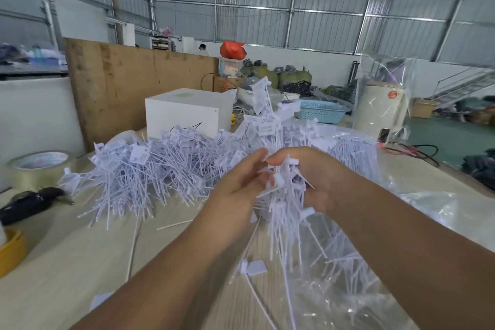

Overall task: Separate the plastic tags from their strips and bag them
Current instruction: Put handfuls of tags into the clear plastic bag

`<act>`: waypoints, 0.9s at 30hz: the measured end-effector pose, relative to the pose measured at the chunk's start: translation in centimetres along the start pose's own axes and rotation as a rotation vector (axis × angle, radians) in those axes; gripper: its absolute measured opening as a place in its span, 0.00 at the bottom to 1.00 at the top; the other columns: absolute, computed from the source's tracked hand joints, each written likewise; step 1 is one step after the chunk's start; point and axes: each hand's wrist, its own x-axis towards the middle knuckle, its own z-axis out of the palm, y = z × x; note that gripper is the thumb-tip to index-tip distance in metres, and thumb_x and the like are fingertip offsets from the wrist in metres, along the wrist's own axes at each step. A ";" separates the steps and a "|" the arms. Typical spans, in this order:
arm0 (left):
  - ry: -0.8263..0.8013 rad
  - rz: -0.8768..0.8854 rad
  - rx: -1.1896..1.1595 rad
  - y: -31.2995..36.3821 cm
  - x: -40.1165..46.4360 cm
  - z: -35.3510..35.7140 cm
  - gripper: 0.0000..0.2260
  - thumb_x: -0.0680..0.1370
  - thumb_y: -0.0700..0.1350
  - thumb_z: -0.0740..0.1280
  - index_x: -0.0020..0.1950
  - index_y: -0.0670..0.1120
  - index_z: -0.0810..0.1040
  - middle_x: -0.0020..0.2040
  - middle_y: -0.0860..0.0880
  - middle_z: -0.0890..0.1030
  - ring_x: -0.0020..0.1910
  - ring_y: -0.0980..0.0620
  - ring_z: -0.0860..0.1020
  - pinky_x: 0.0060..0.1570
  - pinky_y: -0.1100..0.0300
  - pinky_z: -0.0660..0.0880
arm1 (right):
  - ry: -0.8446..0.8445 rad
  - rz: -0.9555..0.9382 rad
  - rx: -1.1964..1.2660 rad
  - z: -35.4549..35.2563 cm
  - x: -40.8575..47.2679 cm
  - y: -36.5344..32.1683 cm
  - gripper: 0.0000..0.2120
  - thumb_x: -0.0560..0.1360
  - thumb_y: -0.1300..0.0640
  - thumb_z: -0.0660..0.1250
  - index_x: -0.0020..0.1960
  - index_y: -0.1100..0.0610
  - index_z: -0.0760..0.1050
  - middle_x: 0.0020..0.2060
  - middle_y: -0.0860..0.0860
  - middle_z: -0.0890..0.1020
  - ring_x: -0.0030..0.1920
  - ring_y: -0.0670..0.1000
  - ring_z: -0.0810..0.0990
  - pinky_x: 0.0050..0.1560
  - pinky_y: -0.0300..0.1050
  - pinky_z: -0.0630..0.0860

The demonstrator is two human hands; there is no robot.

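Observation:
A big heap of white plastic tags (150, 171) on their strips covers the middle of the wooden table (67, 262). Both hands meet at centre over a bunch of tags (288, 211) whose thin tails hang down. My right hand (313, 177) grips the bunch from the right. My left hand (241, 182) holds the same bunch from the left, fingers curled onto its top. A clear plastic bag (375, 289) lies under and to the right of the bunch, with loose tags inside. A single loose tag (254, 266) lies on the table below the hands.
A white box (187, 112) stands behind the heap. A tape roll (37, 166), a dark pouch (29, 203) and a yellow object (10, 252) sit at the left. A blue basket (321, 112) and a bagged white roll (380, 110) stand at the back right.

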 end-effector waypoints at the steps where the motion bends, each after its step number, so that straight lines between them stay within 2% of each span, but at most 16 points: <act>1: 0.040 0.003 -0.005 0.1 0.1 -0.2 0.18 0.80 0.37 0.65 0.61 0.61 0.76 0.58 0.59 0.82 0.56 0.61 0.80 0.50 0.67 0.76 | 0.009 0.003 -0.003 -0.2 0.0 0.0 0.16 0.72 0.67 0.64 0.59 0.70 0.76 0.48 0.63 0.75 0.44 0.60 0.76 0.48 0.52 0.77; 2: 0.076 0.002 0.020 0.3 0.2 -0.5 0.19 0.80 0.36 0.64 0.60 0.59 0.76 0.58 0.56 0.82 0.56 0.59 0.80 0.50 0.65 0.77 | 0.015 0.004 -0.016 -0.3 -0.1 0.0 0.16 0.72 0.67 0.63 0.58 0.71 0.76 0.48 0.63 0.76 0.46 0.60 0.76 0.53 0.54 0.76; 4: 0.141 -0.027 0.128 0.4 0.5 -1.2 0.15 0.79 0.34 0.65 0.56 0.54 0.79 0.55 0.53 0.83 0.52 0.56 0.82 0.52 0.59 0.77 | 0.040 0.001 -0.069 -0.5 -0.4 0.0 0.08 0.71 0.68 0.64 0.49 0.68 0.78 0.43 0.62 0.76 0.42 0.59 0.75 0.54 0.54 0.76; 6: 0.159 -0.101 0.181 0.3 0.6 -1.4 0.08 0.78 0.36 0.66 0.49 0.48 0.81 0.45 0.50 0.84 0.43 0.52 0.81 0.46 0.59 0.77 | 0.071 -0.011 -0.109 -0.8 -0.7 -0.1 0.03 0.71 0.69 0.66 0.43 0.65 0.77 0.42 0.63 0.76 0.42 0.60 0.75 0.55 0.56 0.76; 7: 0.141 -0.162 0.160 0.2 0.5 -1.3 0.05 0.79 0.39 0.66 0.46 0.45 0.81 0.40 0.49 0.83 0.39 0.51 0.80 0.42 0.59 0.76 | 0.082 -0.018 -0.121 -0.9 -0.8 -0.1 0.02 0.70 0.68 0.66 0.42 0.65 0.78 0.43 0.63 0.76 0.43 0.60 0.75 0.54 0.56 0.77; 9: 0.090 -0.283 0.056 0.0 0.3 -0.4 0.08 0.79 0.42 0.65 0.43 0.42 0.81 0.34 0.47 0.82 0.34 0.51 0.78 0.35 0.59 0.75 | 0.086 -0.035 -0.116 -1.1 -1.0 0.0 0.03 0.70 0.69 0.67 0.42 0.66 0.78 0.44 0.64 0.77 0.44 0.60 0.76 0.51 0.56 0.78; 11: 0.070 -0.315 -0.088 -0.2 0.1 0.4 0.10 0.80 0.40 0.64 0.41 0.42 0.82 0.33 0.46 0.81 0.30 0.51 0.77 0.32 0.59 0.74 | 0.068 -0.060 -0.109 -1.1 -1.1 0.1 0.01 0.69 0.69 0.67 0.40 0.67 0.77 0.42 0.64 0.77 0.41 0.60 0.77 0.52 0.57 0.78; 12: 0.069 -0.305 -0.133 -0.1 0.1 0.7 0.11 0.79 0.38 0.64 0.40 0.43 0.82 0.33 0.46 0.81 0.30 0.51 0.77 0.31 0.59 0.72 | 0.063 -0.064 -0.113 -1.2 -1.2 0.2 0.01 0.69 0.70 0.67 0.39 0.67 0.78 0.40 0.64 0.78 0.38 0.60 0.78 0.48 0.55 0.80; 14: 0.076 -0.270 -0.161 0.0 0.1 1.0 0.10 0.79 0.35 0.63 0.39 0.43 0.80 0.35 0.46 0.81 0.33 0.51 0.77 0.34 0.59 0.73 | 0.035 -0.042 -0.137 -1.3 -1.2 0.5 0.04 0.68 0.70 0.68 0.42 0.69 0.78 0.39 0.64 0.79 0.36 0.59 0.80 0.41 0.51 0.81; 16: 0.108 -0.228 -0.177 0.1 0.1 1.1 0.10 0.78 0.33 0.63 0.39 0.41 0.78 0.34 0.45 0.81 0.36 0.48 0.77 0.40 0.56 0.74 | -0.019 -0.010 -0.138 -1.3 -1.1 0.9 0.09 0.68 0.70 0.67 0.48 0.71 0.78 0.42 0.65 0.80 0.41 0.61 0.80 0.47 0.53 0.80; 18: 0.120 -0.185 -0.162 0.4 0.1 1.2 0.08 0.77 0.30 0.62 0.41 0.37 0.78 0.34 0.43 0.80 0.38 0.45 0.77 0.44 0.52 0.74 | -0.065 0.009 -0.140 -1.3 -0.9 1.1 0.09 0.68 0.70 0.67 0.48 0.70 0.79 0.43 0.65 0.81 0.43 0.61 0.81 0.50 0.55 0.80; 20: 0.126 -0.154 -0.168 0.5 0.0 1.4 0.05 0.76 0.29 0.61 0.48 0.30 0.75 0.38 0.39 0.79 0.40 0.44 0.77 0.44 0.53 0.75 | -0.092 0.018 -0.168 -1.2 -0.7 1.1 0.11 0.68 0.68 0.68 0.50 0.70 0.80 0.46 0.64 0.81 0.46 0.61 0.81 0.53 0.55 0.79; 22: 0.126 -0.144 -0.179 0.6 0.0 1.4 0.07 0.76 0.29 0.61 0.51 0.28 0.74 0.40 0.38 0.78 0.41 0.44 0.77 0.43 0.54 0.76 | -0.106 0.023 -0.181 -1.2 -0.4 1.0 0.15 0.68 0.67 0.69 0.53 0.70 0.80 0.46 0.63 0.82 0.47 0.59 0.81 0.57 0.55 0.78; 23: 0.131 -0.142 -0.174 0.7 0.0 1.3 0.07 0.75 0.29 0.61 0.51 0.28 0.75 0.41 0.37 0.78 0.41 0.43 0.77 0.45 0.52 0.75 | -0.114 0.029 -0.187 -1.2 -0.4 0.9 0.12 0.68 0.66 0.69 0.51 0.69 0.81 0.43 0.62 0.82 0.43 0.58 0.82 0.53 0.52 0.79; 25: 0.125 -0.143 -0.143 0.7 0.0 1.3 0.07 0.75 0.29 0.61 0.49 0.32 0.77 0.40 0.37 0.78 0.41 0.43 0.77 0.49 0.48 0.74 | -0.133 0.054 -0.161 -1.3 -0.4 0.9 0.05 0.68 0.66 0.68 0.42 0.65 0.82 0.33 0.58 0.82 0.33 0.53 0.81 0.38 0.45 0.79; 27: 0.091 -0.147 -0.087 0.7 -0.1 1.4 0.09 0.75 0.29 0.60 0.52 0.33 0.78 0.43 0.37 0.79 0.43 0.43 0.77 0.55 0.45 0.73 | -0.128 0.068 -0.122 -1.5 -0.3 1.0 0.07 0.68 0.66 0.67 0.44 0.65 0.81 0.33 0.58 0.80 0.32 0.53 0.80 0.37 0.44 0.77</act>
